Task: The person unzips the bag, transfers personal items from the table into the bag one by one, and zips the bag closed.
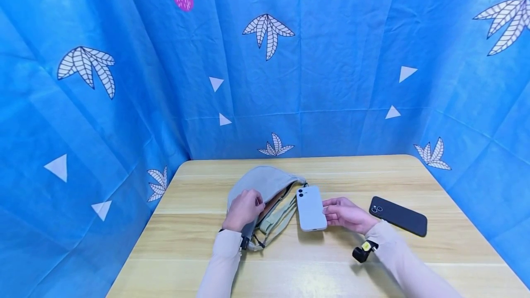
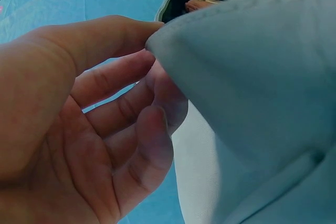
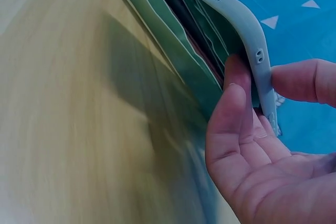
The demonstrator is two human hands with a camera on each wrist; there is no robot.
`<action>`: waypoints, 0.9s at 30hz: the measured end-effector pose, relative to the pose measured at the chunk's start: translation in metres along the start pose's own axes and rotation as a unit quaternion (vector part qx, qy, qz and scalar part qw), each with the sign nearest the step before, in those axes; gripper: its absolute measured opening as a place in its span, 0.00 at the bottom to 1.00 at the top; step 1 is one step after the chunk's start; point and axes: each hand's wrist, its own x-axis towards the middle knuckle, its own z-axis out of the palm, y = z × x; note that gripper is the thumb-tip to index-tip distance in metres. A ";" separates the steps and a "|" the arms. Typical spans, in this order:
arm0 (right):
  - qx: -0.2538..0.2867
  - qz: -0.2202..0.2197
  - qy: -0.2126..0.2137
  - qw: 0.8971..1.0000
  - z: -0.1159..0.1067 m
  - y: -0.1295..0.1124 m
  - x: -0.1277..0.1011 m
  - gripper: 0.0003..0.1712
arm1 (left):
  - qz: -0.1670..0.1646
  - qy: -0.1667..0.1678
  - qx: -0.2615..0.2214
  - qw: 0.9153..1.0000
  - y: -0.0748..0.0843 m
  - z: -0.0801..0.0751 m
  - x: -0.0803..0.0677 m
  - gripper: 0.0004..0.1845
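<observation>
Pouch [image 1: 265, 187] on table [image 1: 186, 252], left of centre; cased phone [image 1: 311, 208] just right of pouch; second phone [image 1: 398, 215] flat, farther right; backdrop [image 1: 331, 82] behind table.

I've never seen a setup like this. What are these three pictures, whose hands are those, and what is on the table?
There is no machine here: a person works with bare hands and wears three cameras. The wide picture comes from the head, looking down at a wooden table with blue patterned cloth hung around it. The other two come from cameras on each wrist, so they look very close up. The left hand pinches the fabric edge of a pale green bag, whose opening is parted. The right hand holds a white phone by its edge, right beside the bag's opening. A black phone lies untouched on the table to the right.
</observation>
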 end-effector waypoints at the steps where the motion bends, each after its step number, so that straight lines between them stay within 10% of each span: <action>1: 0.002 0.002 0.000 1.000 0.002 0.000 0.001 0.27 | -0.003 0.000 -0.001 1.000 0.000 0.000 0.000 0.05; 27: 0.009 0.014 -0.005 1.000 0.038 0.012 0.029 0.29 | 0.007 0.003 0.004 1.000 0.000 -0.002 0.001 0.04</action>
